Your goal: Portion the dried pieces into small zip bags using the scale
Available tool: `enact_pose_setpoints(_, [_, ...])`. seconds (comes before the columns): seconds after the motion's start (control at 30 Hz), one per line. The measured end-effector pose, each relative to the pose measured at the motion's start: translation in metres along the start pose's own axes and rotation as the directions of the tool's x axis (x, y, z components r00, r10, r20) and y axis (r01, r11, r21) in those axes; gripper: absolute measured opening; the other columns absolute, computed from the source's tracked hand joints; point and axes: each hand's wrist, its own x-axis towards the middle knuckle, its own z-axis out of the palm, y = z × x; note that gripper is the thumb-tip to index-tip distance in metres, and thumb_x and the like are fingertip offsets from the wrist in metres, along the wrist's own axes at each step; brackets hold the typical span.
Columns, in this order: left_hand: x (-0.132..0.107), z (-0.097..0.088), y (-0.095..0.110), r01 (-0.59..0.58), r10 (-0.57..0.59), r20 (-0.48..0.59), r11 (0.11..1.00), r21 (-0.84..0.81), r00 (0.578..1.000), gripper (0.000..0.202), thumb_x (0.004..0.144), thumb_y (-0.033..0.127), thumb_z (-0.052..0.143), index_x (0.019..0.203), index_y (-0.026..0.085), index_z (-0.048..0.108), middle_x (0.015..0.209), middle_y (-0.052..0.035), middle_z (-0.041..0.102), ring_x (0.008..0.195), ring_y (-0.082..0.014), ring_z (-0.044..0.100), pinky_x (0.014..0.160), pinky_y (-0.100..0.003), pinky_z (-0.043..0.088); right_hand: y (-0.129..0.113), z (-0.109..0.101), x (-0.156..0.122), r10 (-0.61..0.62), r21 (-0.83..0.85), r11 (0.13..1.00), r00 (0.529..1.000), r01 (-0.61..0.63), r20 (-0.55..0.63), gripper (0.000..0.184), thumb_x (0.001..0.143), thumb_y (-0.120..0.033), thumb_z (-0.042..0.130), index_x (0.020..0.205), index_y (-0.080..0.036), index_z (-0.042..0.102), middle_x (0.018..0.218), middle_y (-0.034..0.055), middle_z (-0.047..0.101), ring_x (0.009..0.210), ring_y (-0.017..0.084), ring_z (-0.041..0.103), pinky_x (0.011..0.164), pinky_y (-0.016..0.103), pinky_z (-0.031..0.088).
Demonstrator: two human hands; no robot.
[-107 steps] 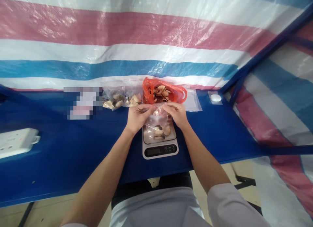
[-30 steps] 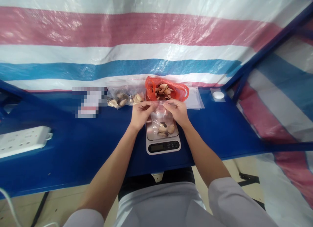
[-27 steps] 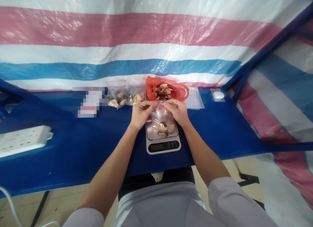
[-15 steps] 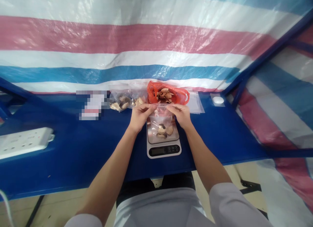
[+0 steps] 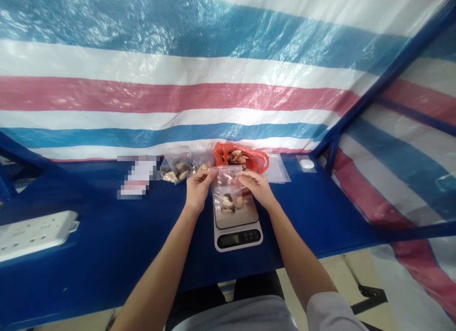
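A clear zip bag (image 5: pixel 228 181) with several pale, dark-edged dried slices in its lower part hangs over or rests on a kitchen scale (image 5: pixel 237 222); I cannot tell how much weight the plate bears. At the bag's upper left corner, my left hand (image 5: pixel 197 191) is closed in a pinch near the zip strip. My right hand (image 5: pixel 260 191) grips the bag's right edge a little below the strip, thumb and fingers together. Just behind the bag sits a red plastic bag (image 5: pixel 261 161), its mouth open on brown dried slices (image 5: pixel 237 157). The scale's display is unreadable.
Two filled clear bags, one holding pale and dark pieces (image 5: pixel 175 173), lie left of the red bag. Flat clear bags (image 5: pixel 280 170) are at its right. Farther out are a white rounded object (image 5: pixel 306 165), a blurred-out paper (image 5: pixel 137 179) and a power strip (image 5: pixel 39 231).
The view has tipped upward, so everything on the table appears lower. My right fingers have slid from the zip strip down the bag's right edge; my left pinch stays at the corner.
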Motion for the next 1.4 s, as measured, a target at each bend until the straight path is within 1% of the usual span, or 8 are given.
enact_pose_setpoints(0.13, [0.003,-0.004,0.014,0.032,-0.034,-0.037,0.997,-0.064,0.999,0.037,0.058,0.047,0.093,0.069,0.016,0.076,0.064,0.0015,0.066,0.059,-0.0086,0.055,0.060,-0.022,0.047,-0.003,0.014,0.003,-0.063,-0.077,0.995,0.996,0.068,0.057,0.033,0.075,-0.045,0.082,0.098,-0.022,0.076,0.094,0.0046,0.080,0.091,0.023,0.078,0.083,0.035,0.065])
enact_pose_setpoints(0.43, [0.038,-0.045,0.057,0.053,-0.049,-0.117,0.998,0.033,0.992,0.044,0.056,0.051,0.090,0.073,0.015,0.071,0.064,-0.0003,0.065,0.056,-0.0113,0.058,0.053,-0.024,0.049,-0.016,0.066,0.052,-0.144,-0.092,0.985,0.989,0.148,0.043,0.033,0.081,-0.049,0.074,0.099,-0.021,0.073,0.098,0.0061,0.078,0.095,0.024,0.075,0.087,0.040,0.063])
enact_pose_setpoints(0.63, [0.057,-0.087,0.064,-0.152,0.204,-0.136,0.936,0.316,0.970,0.044,0.079,0.059,0.069,0.091,0.016,0.074,0.089,-0.0074,0.076,0.079,-0.0199,0.072,0.074,-0.033,0.060,-0.034,0.093,0.094,-0.199,-0.088,0.975,0.979,0.202,0.035,0.017,0.086,-0.033,0.070,0.097,-0.020,0.071,0.100,0.0038,0.076,0.087,0.019,0.075,0.082,0.034,0.063])
enact_pose_setpoints(0.77, [0.062,-0.113,0.060,-0.337,0.393,0.094,0.613,0.715,0.915,0.039,0.091,0.050,0.055,0.095,0.017,0.076,0.099,-0.0094,0.078,0.097,-0.0261,0.073,0.094,-0.040,0.058,-0.045,0.108,0.112,-0.087,-0.079,0.992,0.992,0.095,0.091,0.011,0.090,-0.026,0.065,0.098,-0.020,0.069,0.098,0.0021,0.074,0.072,0.014,0.073,0.060,0.024,0.059])
enact_pose_setpoints(0.93, [0.068,-0.137,0.048,-0.570,0.362,0.464,0.287,0.770,0.809,0.041,0.095,0.039,0.044,0.111,0.016,0.074,0.117,-0.0136,0.075,0.115,-0.0293,0.069,0.107,-0.045,0.053,-0.046,0.124,0.131,0.019,-0.158,0.987,0.992,0.001,0.126,0.010,0.095,-0.018,0.058,0.096,-0.019,0.068,0.093,0.0014,0.073,0.068,0.012,0.071,0.057,0.021,0.056])
enact_pose_setpoints(1.03, [0.074,-0.153,0.039,-0.641,0.210,0.606,0.202,0.741,0.767,0.047,0.097,0.039,0.041,0.127,0.017,0.070,0.139,-0.0156,0.065,0.131,-0.0319,0.061,0.113,-0.049,0.049,-0.041,0.128,0.140,0.008,-0.391,0.920,0.994,0.035,0.107,0.014,0.094,-0.014,0.056,0.096,-0.018,0.069,0.090,0.0021,0.075,0.068,0.014,0.071,0.059,0.022,0.056])
enact_pose_setpoints(1.2, [0.085,-0.173,0.030,-0.701,-0.002,0.709,0.151,0.697,0.705,0.063,0.096,0.056,0.044,0.146,0.021,0.058,0.155,-0.0147,0.052,0.144,-0.0364,0.048,0.118,-0.051,0.044,-0.043,0.129,0.141,-0.094,-0.742,0.660,0.993,0.115,0.070,0.021,0.090,-0.016,0.060,0.106,-0.020,0.073,0.105,0.0063,0.079,0.082,0.020,0.074,0.078,0.029,0.057])
enact_pose_setpoints(1.4, [0.089,-0.172,0.025,-0.709,0.031,0.711,0.105,0.697,0.703,0.059,0.101,0.059,0.037,0.142,0.024,0.060,0.151,-0.0130,0.056,0.139,-0.0339,0.054,0.117,-0.049,0.045,-0.061,0.126,0.119,-0.218,-0.881,0.436,0.972,0.181,0.091,0.033,0.095,-0.024,0.056,0.126,-0.020,0.067,0.119,0.0095,0.077,0.109,0.027,0.072,0.094,0.037,0.055])
